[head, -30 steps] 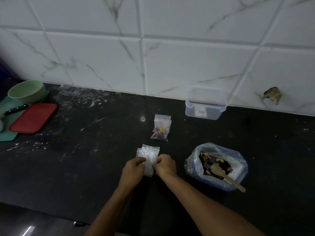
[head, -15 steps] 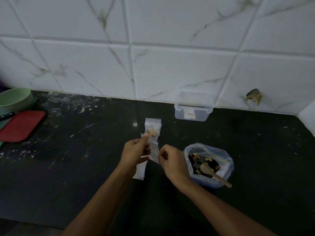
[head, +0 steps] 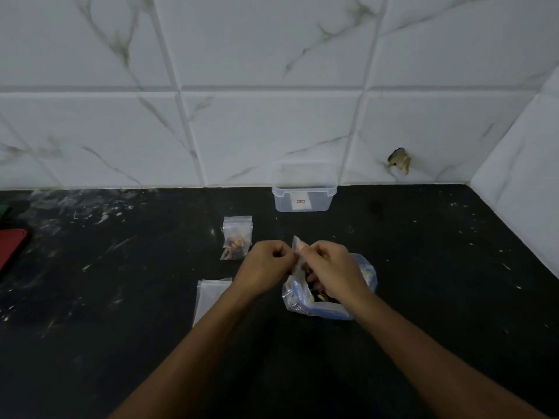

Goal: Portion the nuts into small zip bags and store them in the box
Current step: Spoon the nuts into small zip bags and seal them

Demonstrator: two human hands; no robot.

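My left hand [head: 266, 264] and my right hand [head: 328, 267] pinch the top of one small empty zip bag [head: 296, 255] between them, held up just over the large plastic bag of nuts [head: 302, 300]. My right hand hides most of the nuts and the spoon. A filled small zip bag [head: 237, 237] lies on the black counter to the left of my hands. The stack of empty zip bags [head: 210, 297] lies under my left forearm. The clear plastic box [head: 303, 198] stands open against the tiled wall.
A black counter [head: 121, 297] dusted with white specks runs to a marble-tile wall; a side wall closes the right corner. A red tray [head: 9, 249] shows at the left edge.
Both hands lifted one empty bag off the stack and carried it right, over the bag of nuts. The view shifted right, so the green bowl left the frame.
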